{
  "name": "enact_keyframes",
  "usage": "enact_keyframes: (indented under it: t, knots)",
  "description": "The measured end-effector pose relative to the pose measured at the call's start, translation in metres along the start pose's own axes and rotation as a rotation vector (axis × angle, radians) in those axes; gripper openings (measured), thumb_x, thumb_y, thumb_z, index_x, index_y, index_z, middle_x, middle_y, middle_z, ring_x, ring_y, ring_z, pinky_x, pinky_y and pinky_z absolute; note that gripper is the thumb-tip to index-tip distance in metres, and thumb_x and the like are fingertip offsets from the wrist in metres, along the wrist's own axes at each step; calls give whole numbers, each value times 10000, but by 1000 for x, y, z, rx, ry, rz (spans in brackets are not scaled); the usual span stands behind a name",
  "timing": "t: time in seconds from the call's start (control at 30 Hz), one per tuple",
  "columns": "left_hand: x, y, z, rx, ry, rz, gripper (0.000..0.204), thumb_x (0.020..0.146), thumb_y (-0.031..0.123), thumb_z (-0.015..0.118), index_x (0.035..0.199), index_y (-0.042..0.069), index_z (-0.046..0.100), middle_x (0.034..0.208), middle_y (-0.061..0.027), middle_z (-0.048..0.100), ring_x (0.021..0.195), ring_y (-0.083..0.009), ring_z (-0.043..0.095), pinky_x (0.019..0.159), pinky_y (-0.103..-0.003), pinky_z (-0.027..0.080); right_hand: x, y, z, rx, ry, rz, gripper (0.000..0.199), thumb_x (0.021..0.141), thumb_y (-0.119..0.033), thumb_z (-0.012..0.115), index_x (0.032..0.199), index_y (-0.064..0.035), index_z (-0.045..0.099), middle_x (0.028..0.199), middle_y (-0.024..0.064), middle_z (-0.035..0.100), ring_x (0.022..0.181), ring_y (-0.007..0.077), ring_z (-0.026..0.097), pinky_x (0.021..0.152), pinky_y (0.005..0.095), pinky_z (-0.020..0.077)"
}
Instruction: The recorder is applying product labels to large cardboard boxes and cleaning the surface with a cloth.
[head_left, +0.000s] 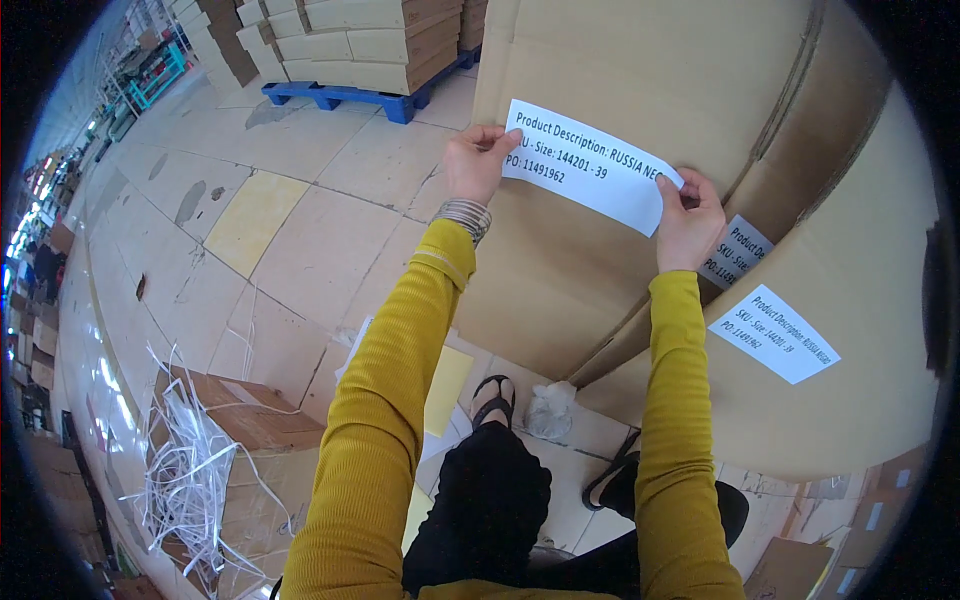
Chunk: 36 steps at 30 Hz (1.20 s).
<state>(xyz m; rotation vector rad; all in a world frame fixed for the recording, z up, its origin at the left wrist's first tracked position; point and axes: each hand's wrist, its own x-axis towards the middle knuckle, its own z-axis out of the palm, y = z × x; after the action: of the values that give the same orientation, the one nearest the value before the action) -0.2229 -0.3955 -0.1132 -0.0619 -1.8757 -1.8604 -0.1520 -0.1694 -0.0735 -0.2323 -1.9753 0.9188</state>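
Two hands, left [474, 166] and right [692, 222]: pinching our white paper strip [590, 172].
Brown cardboard box [575, 275]: uneven pressing could wrinkle our strip.

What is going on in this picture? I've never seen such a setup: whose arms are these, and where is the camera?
No machine here: the yellow-sleeved arms belong to a person wearing the camera on their head. It looks down through a fisheye lens, which bends straight edges. Their left hand and right hand pinch opposite ends of a white label at a large cardboard box; I can't tell whether it is stuck on. A similar label is on the cardboard to the right. A tangle of white strips lies at lower left.
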Motion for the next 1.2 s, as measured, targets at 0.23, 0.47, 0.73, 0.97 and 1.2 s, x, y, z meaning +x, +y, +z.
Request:
enact_keyframes:
  t: [0.23, 0.47, 0.73, 0.97, 1.2]
  knots:
    - [-3, 2, 4, 114, -10, -18, 311, 693, 198, 755, 890, -12, 637, 744, -71, 647, 642, -119, 582, 595, -268, 468, -1, -13, -4, -176, -10, -42, 351, 671, -200, 734, 989, -111, 614, 720, 70, 626, 666, 238, 603, 623, 355, 468]
    - [0, -61, -27, -12, 91, -36, 524, 754, 108, 669, 1200, 50, 401, 821, -133, 597, 598, -222, 578, 510, -318, 493, -90, 46, 7, -184, -384, -396, 587, 653, -287, 748, 1170, -160, 501, 1079, 124, 540, 958, 306, 554, 771, 411, 474]
    - [-212, -169, -98, 521, -237, -343, 385, 667, 116, 702, 1024, 70, 564, 705, -107, 614, 661, -234, 608, 611, -343, 484, -330, 181, -41, -687, -1323, -201, 505, 600, -116, 698, 1088, -163, 579, 1199, 133, 458, 1047, 370, 476, 899, 421, 404]
    - [-299, -117, -59, 573, -713, 39, 991, 554, 340, 778, 1345, 28, 269, 1343, -204, 321, 1236, -386, 309, 1007, -454, 291, -243, 79, -35, -206, -857, -7, 276, 627, -68, 642, 892, -129, 595, 977, 74, 516, 946, 321, 496, 764, 411, 448]
    - [-176, -48, -21, 607, -56, 337, 697, 743, 376, 649, 1279, 38, 359, 1230, -142, 428, 1107, -297, 427, 921, -422, 371, -155, -81, -36, 259, -550, -525, 391, 609, -1, 661, 986, -93, 619, 1075, 118, 520, 980, 318, 509, 805, 400, 446]
